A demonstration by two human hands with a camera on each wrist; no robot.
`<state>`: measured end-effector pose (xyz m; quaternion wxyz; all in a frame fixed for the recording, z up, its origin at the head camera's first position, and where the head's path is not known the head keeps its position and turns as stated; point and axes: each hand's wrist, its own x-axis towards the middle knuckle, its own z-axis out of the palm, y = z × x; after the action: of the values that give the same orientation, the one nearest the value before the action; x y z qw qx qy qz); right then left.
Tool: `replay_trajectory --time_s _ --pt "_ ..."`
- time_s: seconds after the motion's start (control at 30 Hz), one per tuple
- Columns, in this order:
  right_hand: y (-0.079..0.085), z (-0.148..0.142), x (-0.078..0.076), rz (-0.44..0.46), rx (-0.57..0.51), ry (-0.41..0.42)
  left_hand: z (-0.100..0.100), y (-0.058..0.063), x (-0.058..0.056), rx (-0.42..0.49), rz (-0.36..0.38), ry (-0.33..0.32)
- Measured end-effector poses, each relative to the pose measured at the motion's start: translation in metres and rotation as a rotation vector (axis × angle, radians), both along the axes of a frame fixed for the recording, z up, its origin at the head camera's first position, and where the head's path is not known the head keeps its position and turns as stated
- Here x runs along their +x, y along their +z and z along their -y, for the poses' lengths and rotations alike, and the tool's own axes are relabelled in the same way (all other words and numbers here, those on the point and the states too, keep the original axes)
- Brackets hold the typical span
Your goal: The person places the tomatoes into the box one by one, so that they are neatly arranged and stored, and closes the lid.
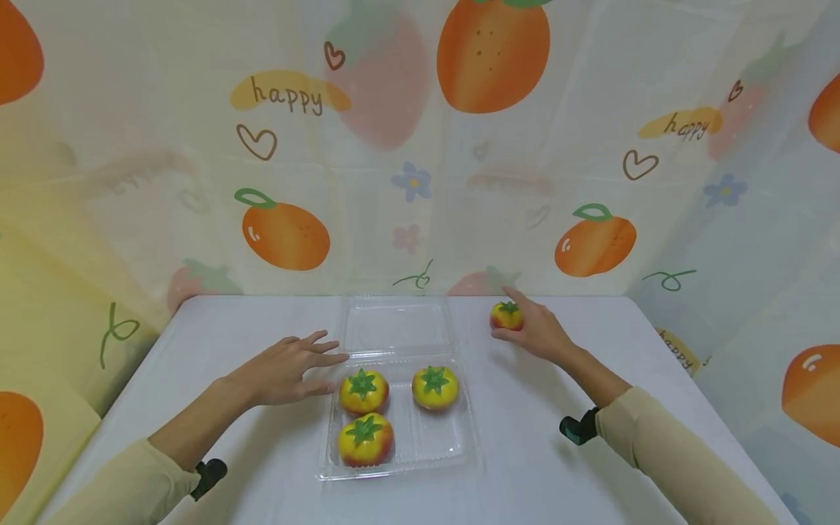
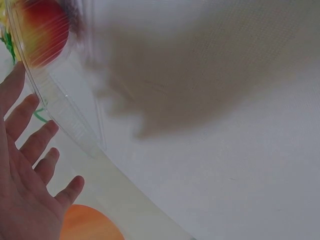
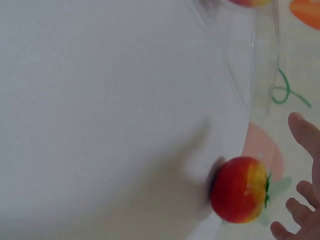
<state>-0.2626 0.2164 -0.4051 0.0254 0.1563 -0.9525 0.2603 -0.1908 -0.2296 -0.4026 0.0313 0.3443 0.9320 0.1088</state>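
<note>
A clear plastic clamshell box (image 1: pixel 433 445) lies opened out on the table, its lid (image 1: pixel 397 328) folded back flat. Three red-and-yellow fruits with green star-shaped tops sit in it: a back-left fruit (image 1: pixel 364 391), a front-left fruit (image 1: pixel 365 440) and a back-right fruit (image 1: pixel 435 388). My left hand (image 1: pixel 289 370) hovers at the box's left side, fingers spread and holding nothing. Right of the lid, a fourth fruit (image 3: pixel 239 190) rests on the table. Around it my right hand (image 1: pixel 534 329) reaches with thumb and fingers parted; the right wrist view shows a gap between fingers and fruit.
A white-covered table (image 1: pixel 525 452) carries everything. Behind it hangs a cloth backdrop (image 1: pixel 407 211) printed with oranges, strawberries, hearts and the word "happy"; similar cloth stands on both sides. Dark straps with small cameras are on both wrists, such as the right wrist camera (image 1: pixel 579 429).
</note>
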Motion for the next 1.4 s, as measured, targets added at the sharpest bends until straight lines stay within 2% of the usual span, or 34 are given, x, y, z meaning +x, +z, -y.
replay_trajectory --time_s 0.3,0.53,0.7,0.97,1.4 --pt "-0.017 -0.019 -0.016 0.154 -0.052 -0.117 -0.001 0.001 0.0 0.002 -0.001 0.003" --pt "-0.027 -0.026 -0.022 0.253 -0.099 -0.122 0.0 0.0 0.001 -0.001 0.006 0.007" --pt "-0.028 -0.027 -0.023 0.23 -0.121 -0.11 -0.001 0.0 0.0 -0.003 -0.005 0.003" --pt "-0.03 -0.032 -0.027 0.182 -0.089 -0.097 -0.001 0.001 0.0 -0.005 0.002 0.003" --pt "-0.024 -0.031 -0.021 0.154 -0.032 -0.071 -0.002 0.005 0.003 -0.029 -0.022 0.004"
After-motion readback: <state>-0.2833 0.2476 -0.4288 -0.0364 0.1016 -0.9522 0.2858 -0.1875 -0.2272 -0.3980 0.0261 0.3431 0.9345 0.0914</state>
